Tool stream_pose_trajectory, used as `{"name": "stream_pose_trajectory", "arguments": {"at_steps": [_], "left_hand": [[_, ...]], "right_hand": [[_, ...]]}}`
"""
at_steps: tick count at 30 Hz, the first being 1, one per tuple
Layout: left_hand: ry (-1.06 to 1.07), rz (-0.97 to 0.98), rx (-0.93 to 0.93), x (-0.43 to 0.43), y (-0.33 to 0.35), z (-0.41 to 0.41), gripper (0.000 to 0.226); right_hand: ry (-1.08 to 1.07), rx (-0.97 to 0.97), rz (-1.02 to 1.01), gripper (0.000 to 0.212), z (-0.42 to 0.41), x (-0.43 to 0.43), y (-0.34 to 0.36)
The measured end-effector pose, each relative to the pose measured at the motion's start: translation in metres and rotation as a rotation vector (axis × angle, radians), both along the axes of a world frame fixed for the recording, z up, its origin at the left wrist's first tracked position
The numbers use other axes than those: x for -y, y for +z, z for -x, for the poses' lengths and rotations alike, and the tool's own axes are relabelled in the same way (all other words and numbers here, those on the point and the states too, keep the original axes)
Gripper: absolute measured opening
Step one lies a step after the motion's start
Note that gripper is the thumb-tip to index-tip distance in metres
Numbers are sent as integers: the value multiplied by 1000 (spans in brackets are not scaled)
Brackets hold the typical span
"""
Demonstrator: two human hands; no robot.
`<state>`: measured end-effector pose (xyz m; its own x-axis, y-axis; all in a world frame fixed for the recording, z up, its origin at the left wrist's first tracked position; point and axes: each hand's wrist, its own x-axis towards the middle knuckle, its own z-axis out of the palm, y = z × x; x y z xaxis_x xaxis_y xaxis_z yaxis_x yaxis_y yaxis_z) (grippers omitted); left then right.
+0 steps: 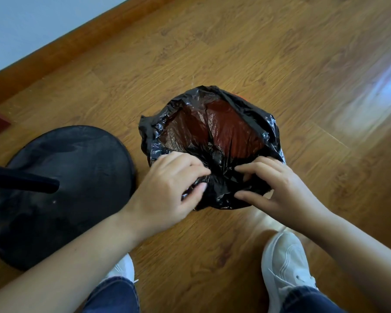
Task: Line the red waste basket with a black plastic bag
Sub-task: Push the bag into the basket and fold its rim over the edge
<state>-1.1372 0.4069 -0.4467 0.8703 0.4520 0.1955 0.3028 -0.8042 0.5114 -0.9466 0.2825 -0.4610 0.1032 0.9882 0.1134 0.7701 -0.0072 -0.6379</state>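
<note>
A black plastic bag (253, 119) is draped over the red waste basket (241, 97), which stands on the wooden floor in the middle of the view. Only a sliver of red rim shows at the far right side; the basket's red inside shows dimly through the thin plastic. Slack plastic is bunched at the near rim. My left hand (172, 190) pinches that bunch from the left. My right hand (273, 184) grips the same bunch from the right, fingers curled into the folds.
A round black stand base (77, 168) with a black pole (20, 180) lies close to the left of the basket. A wooden skirting board (77, 39) and pale wall run along the far left. My two white shoes (284, 265) stand just below the basket.
</note>
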Motion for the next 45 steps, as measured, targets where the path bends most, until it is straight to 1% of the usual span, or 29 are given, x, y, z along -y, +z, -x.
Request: {"name": "stream_pose_trajectory", "arguments": {"at_steps": [2, 5, 7, 9, 11, 14, 17, 20, 23, 26, 30, 35, 37, 39, 40, 42, 45], "left_hand": [[-42, 68, -10, 11, 5, -13, 25], [-25, 191, -29, 15, -1, -22, 23], [-18, 222, -72, 17, -7, -23, 25], [-27, 235, -106, 19, -12, -22, 29], [-55, 201, -141, 18, -15, -19, 32], [-91, 149, -181, 20, -20, -16, 31], [-88, 193, -190, 20, -22, -15, 26], [-74, 244, -187, 17, -22, -14, 21], [-31, 303, -194, 7, -20, -10, 18], [-49, 326, -238, -4, -16, -4, 15], [-83, 283, -293, -18, -9, 6, 15], [-67, 233, -406, -33, -3, 12, 27], [-60, 252, -361, -29, 0, 10, 32], [-55, 325, -230, -18, 5, 2, 38], [-54, 329, -180, -12, 4, -3, 41], [-31, 285, -151, -2, -2, -15, 44], [27, 263, -151, 6, -12, -26, 32]], "right_hand": [[-34, -68, -44, 39, 0, 4, 3], [-65, -90, -85, 32, -2, 7, 5], [-72, -106, -77, 28, -2, 7, 4], [-87, -116, -65, 23, -2, 7, 2], [-95, -108, -46, 21, -5, 8, 0], [-76, -94, 51, 28, -8, 9, -4], [-39, -55, 101, 32, -10, 7, -5], [-10, 59, 63, 32, -11, 5, -4], [-35, 156, 56, 34, -16, 3, -3], [-63, 240, 65, 39, -20, 2, -3], [-28, 331, 64, 39, -22, -1, -5], [-4, 305, 31, 31, -15, -9, -9], [5, 267, 11, 29, -12, -11, -11], [10, 224, -6, 28, -9, -14, -12], [8, 209, -15, 27, -6, -15, -13], [-12, 179, -30, 25, 0, -18, -15], [-40, 169, -31, 23, 6, -18, -16]]}}
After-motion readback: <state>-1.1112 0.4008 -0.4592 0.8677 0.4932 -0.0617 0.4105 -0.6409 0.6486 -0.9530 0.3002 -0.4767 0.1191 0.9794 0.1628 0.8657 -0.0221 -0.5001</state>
